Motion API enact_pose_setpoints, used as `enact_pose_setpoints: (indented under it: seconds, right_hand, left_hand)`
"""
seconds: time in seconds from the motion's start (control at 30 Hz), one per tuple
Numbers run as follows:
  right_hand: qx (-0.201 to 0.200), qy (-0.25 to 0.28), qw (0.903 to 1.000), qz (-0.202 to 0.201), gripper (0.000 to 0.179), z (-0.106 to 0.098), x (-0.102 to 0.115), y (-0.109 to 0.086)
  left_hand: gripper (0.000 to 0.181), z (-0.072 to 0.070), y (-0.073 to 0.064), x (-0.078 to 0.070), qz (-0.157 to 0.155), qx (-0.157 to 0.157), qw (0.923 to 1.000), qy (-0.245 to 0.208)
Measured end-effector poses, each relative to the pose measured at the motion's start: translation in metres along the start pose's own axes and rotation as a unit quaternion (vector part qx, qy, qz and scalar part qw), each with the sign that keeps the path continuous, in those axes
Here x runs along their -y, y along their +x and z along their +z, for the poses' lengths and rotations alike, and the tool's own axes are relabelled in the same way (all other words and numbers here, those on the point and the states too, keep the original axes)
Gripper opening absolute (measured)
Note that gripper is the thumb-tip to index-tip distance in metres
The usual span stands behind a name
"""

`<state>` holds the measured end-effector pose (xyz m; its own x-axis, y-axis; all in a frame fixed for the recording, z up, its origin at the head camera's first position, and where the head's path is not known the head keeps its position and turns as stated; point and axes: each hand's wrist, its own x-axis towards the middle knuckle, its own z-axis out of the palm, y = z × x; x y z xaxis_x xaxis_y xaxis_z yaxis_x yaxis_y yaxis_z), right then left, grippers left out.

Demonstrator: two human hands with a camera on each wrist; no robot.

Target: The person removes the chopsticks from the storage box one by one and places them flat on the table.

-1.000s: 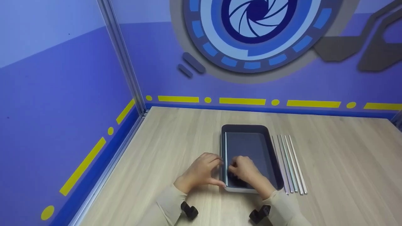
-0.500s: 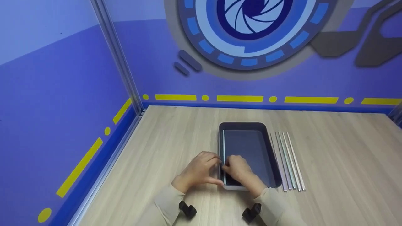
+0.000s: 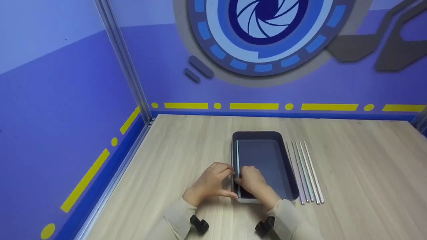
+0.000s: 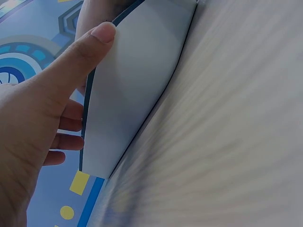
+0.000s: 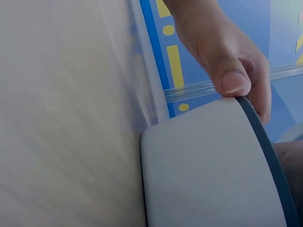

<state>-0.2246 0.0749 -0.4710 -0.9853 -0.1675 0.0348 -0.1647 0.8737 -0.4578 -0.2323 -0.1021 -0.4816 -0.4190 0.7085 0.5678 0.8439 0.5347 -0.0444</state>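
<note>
A dark tray (image 3: 258, 135) with a pale outer wall stands on the table, long side pointing away from me. A light, thin chopstick (image 3: 237, 151) lies inside it along the left wall. My right hand (image 3: 252, 179) reaches into the tray, curled fingers pinching the chopstick; its fingertips are largely hidden. My left hand (image 3: 213, 179) grips the near left corner from outside. In the left wrist view, the left thumb presses on the near rim of the tray (image 4: 132, 85) while the other fingers lie at the left side.
Several metal chopsticks (image 3: 306, 173) in different tints lie side by side just right of the tray. Blue-purple panels (image 3: 160, 66) border the table at the back and left, meeting at a metal post (image 3: 128, 63). A black wrist device (image 3: 199, 224) sits by the left sleeve.
My right hand has shifted left inside the tray, up to the chopstick at the left wall, and closes on it. The left hand stays at the corner. The head view has shifted slightly.
</note>
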Motion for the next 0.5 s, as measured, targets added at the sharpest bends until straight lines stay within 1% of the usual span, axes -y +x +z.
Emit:
enact_pose_setpoints:
  seconds: [0.33, 0.5]
  right_hand:
    - [-0.010, -0.006, 0.9999, 0.003, 0.025, 0.0005, 0.0002, 0.0010]
    - [-0.003, -0.007, 0.9999, 0.011, 0.023, 0.0006, 0.0002, 0.0010]
  left_hand:
    - [0.068, -0.0007, 0.0002, 0.0003, 0.006, -0.007, 1.0000, 0.001]
    - [0.068, -0.0003, 0.0003, 0.0001, 0.006, -0.006, 1.0000, -0.002]
